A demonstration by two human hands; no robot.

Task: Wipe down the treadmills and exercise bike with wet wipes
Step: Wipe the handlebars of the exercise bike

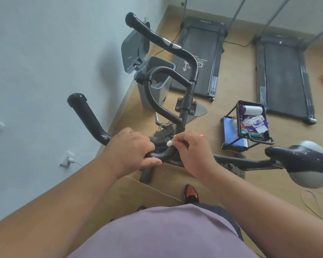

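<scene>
The black exercise bike stands right in front of me, its handlebars curving up and left, its saddle at the right. My left hand grips the near handlebar tube. My right hand pinches a small scrunched white wipe against the same tube, just right of the left hand. Two black treadmills lie flat on the floor beyond, one in the middle and one at the right.
A grey bin with its lid up stands by the white wall behind the handlebars. A black wire rack with wipe packets and a roll sits on the wooden floor between bike and treadmills. A cord lies at the right. My shoe is under the frame.
</scene>
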